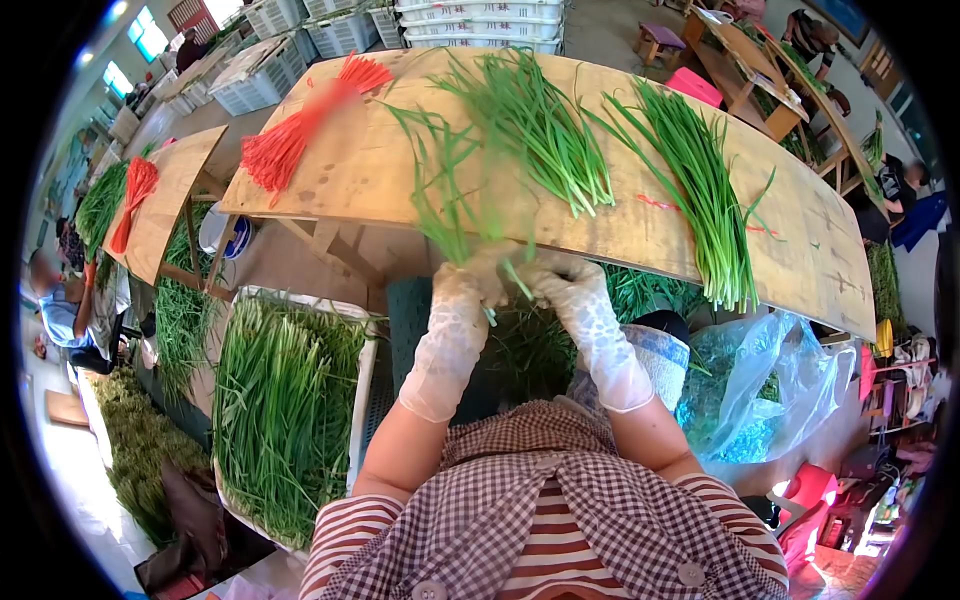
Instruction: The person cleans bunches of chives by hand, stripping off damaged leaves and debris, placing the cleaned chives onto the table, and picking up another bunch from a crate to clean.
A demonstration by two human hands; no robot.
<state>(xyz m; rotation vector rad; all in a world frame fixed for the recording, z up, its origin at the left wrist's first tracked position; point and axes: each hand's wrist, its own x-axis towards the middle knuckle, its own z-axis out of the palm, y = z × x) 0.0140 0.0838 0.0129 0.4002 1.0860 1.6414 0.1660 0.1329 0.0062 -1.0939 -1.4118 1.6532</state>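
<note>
My left hand (467, 286), in a thin whitish glove, is closed around the lower part of a small bunch of garlic chives (440, 190). Its leaves fan up over the front edge of the table and are partly blurred. Close beside it, my gloved right hand (565, 283) has its fingers curled at a few chive stems (518, 278); motion smears the space between the hands. Beyond them, a larger pile of chives (550, 140) lies on the wooden table (370, 190), and a second pile (700, 190) is further right, its stem ends at the front edge.
Red ties (275, 155) lie in a bundle at the table's left. A white crate (365, 400) full of chives stands left of my lap. On the right hangs a clear plastic bag (780, 390). White crates (480, 28) are stacked behind; other people sit at side tables.
</note>
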